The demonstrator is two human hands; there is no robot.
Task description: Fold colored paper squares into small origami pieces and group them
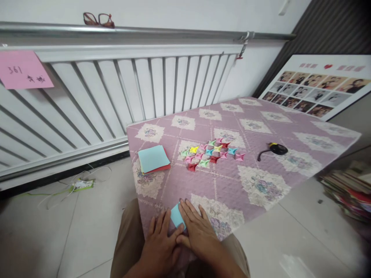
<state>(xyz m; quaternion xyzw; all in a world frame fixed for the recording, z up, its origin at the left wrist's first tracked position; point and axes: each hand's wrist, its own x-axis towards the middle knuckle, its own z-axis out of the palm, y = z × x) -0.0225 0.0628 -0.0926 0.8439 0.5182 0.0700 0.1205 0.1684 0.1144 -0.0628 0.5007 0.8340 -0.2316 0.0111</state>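
While both your hands press flat on the light blue paper square (pixel 177 217) at the table's (pixel 261 185) near edge, left hand (pixel 160 245) beside right hand (pixel 199 231), it could slip off; the crease, seemingly unfinished, may skew.

Light-blue paper (pixel 176 217) on pink floral quilted tablecloth (pixel 255 185)

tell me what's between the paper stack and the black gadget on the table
In the head view, a cluster of small folded paper stars lies between the paper stack and the black gadget, on the quilted cloth.
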